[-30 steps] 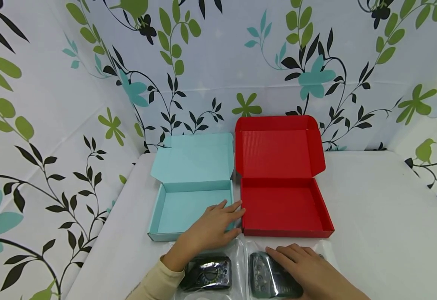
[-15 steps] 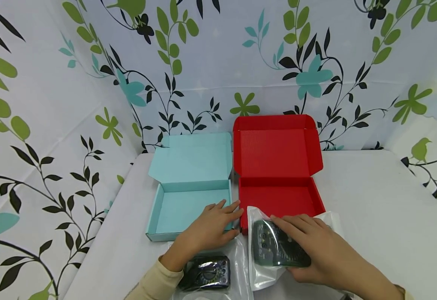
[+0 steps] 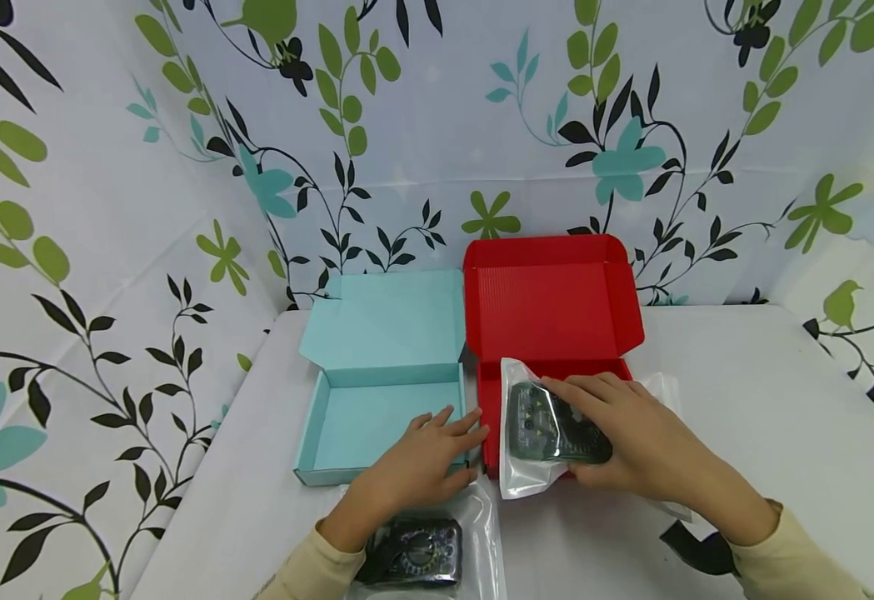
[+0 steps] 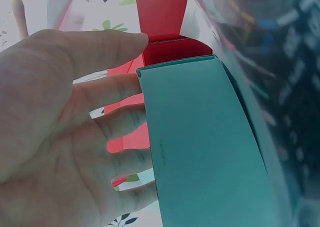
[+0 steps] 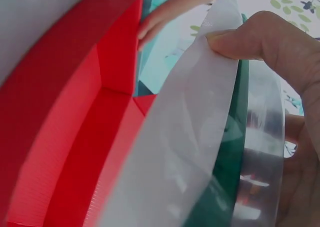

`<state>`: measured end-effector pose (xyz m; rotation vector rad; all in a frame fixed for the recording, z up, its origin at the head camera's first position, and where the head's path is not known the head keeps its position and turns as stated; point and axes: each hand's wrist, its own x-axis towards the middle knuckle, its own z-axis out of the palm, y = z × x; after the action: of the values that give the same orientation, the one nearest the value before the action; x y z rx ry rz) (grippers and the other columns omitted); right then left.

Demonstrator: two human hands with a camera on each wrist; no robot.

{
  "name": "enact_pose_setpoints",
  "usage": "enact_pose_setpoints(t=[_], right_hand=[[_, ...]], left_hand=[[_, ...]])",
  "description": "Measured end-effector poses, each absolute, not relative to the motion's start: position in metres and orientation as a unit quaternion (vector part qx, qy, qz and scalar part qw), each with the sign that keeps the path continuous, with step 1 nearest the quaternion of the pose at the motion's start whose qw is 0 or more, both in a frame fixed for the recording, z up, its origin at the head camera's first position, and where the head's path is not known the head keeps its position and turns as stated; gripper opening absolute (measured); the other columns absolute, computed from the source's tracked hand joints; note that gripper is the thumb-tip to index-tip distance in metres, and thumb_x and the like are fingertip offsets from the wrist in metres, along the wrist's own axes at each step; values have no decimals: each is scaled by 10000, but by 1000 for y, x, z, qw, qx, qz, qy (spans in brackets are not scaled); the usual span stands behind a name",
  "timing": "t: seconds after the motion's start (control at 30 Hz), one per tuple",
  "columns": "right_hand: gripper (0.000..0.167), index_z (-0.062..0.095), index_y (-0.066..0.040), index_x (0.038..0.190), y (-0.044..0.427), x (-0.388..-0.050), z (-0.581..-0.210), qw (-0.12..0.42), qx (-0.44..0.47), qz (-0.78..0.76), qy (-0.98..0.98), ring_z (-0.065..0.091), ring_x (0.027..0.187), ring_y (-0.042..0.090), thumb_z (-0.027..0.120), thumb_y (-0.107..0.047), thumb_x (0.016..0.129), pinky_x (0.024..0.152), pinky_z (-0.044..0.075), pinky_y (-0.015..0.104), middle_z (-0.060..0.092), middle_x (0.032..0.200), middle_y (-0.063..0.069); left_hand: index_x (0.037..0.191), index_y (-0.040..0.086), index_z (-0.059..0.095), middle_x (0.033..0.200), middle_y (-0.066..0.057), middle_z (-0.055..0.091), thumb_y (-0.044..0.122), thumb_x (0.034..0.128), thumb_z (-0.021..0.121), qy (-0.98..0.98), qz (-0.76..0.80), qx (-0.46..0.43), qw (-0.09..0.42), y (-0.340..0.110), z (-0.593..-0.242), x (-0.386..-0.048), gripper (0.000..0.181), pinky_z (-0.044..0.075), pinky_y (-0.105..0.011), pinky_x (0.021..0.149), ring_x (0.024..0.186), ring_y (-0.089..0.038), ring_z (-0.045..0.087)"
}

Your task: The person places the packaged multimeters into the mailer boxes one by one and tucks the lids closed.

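In the head view my right hand [image 3: 635, 429] grips a clear bag with a dark green device [image 3: 549, 425] inside, held over the front of the open red box [image 3: 552, 308]. The right wrist view has the thumb pressed on the bag [image 5: 175, 122], beside the red box [image 5: 117, 52]. My left hand [image 3: 417, 467], fingers spread and fairly straight, rests at the right edge of the open light-blue box [image 3: 377, 408]. In the left wrist view its fingertips touch that box's side [image 4: 200, 137].
A second bagged black device [image 3: 422, 550] lies on the white table [image 3: 579, 550] below my left hand. A black curved object [image 3: 699, 550] is partly visible beside my right sleeve. A leaf-patterned cloth [image 3: 437, 125] hangs behind the boxes.
My right hand has lifted the bagged green device from the table and moved it forward, over the red box. The black curved object has come into view. My left hand has stayed in place.
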<state>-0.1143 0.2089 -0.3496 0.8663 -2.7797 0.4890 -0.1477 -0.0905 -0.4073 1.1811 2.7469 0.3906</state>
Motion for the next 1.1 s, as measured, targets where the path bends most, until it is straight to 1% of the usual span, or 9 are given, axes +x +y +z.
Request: enact_pose_setpoints(t=[0.13,0.3,0.47,0.57,0.73,0.9,1.1], right_hand=[[1064,542,-198,1524,207,-125,-348,94,294,168,-936,564,1211,285,999,-317,571,975,491,610,622,1345,64],[1054,536,-195,1529,205,-135,-349,80,287,166,-940,565,1200,293,986,-283,579,960,492,638,618,1343,83],[1068,544,-185,1526,203,-142,-352,74,283,169,-941,573,1184,307,995,-274,561,878,567,556,618,1338,105],[1071,545,-186,1525,202,-145,-354,67,282,172,-942,573,1179,312,999,-270,559,847,585,530,615,1338,111],[1080,543,-190,1526,200,-149,-359,57,280,170,-943,569,1184,313,1003,-273,553,848,584,528,613,1338,111],[1095,543,-188,1528,198,-153,-363,53,281,169,-943,568,1188,326,1009,-280,541,850,581,546,611,1339,118],[1089,538,-189,1533,194,-158,-369,40,279,168,-945,558,1198,315,1007,-280,554,872,570,552,605,1345,107]], left_hand=[[1522,100,549,1592,-103,446,265,990,692,910,121,392,59,-90,-408,-147,576,371,-649,1088,1428,-482,401],[1523,116,553,1591,-90,451,272,991,703,911,108,394,57,-90,-408,-145,574,369,-646,1092,1437,-467,395],[1520,124,558,1591,-86,452,275,990,711,911,102,397,56,-90,-407,-141,572,356,-647,1103,1444,-465,386],[1525,133,553,1592,-79,452,279,991,711,911,99,396,58,-90,-407,-140,576,346,-642,1112,1448,-460,382],[1529,143,551,1589,-74,458,269,986,716,910,102,397,59,-90,-406,-138,581,339,-638,1118,1455,-456,373],[1516,134,565,1583,-86,463,263,995,704,907,108,404,48,-91,-407,-136,555,343,-639,1114,1450,-470,372],[1518,136,563,1592,-92,449,260,1007,685,907,108,404,48,-92,-407,-135,541,345,-634,1113,1446,-473,378]])
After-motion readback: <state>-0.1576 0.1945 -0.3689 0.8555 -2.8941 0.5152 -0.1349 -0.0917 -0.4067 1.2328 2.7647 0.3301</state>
